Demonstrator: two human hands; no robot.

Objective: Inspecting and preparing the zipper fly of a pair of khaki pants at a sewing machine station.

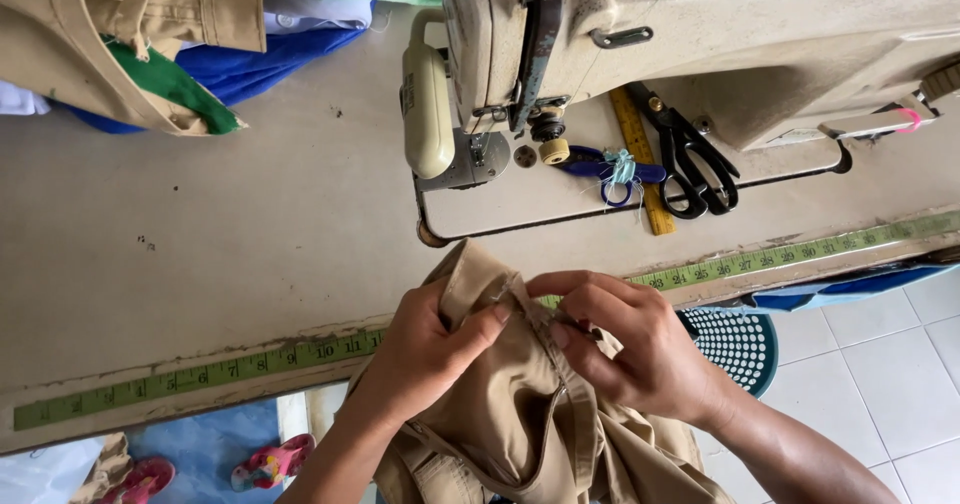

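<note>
A tan garment (510, 414) hangs over the front edge of the sewing table (250, 254) and down toward my lap. My left hand (425, 349) pinches a folded corner of it with the thumb pressed on top. Close beside it, my right hand (630, 339) grips the same fold between fingers and thumb. Both hands meet at the cloth's upper edge, just in front of the sewing machine (640, 34).
Black scissors (690, 159), small blue snips (610, 169) and a yellow ruler (640, 159) lie under the machine arm. A green measuring tape (200, 372) runs along the table's front edge. Piled tan, blue and green cloth (170, 44) sits at far left. A teal basket (735, 339) stands on the tiled floor.
</note>
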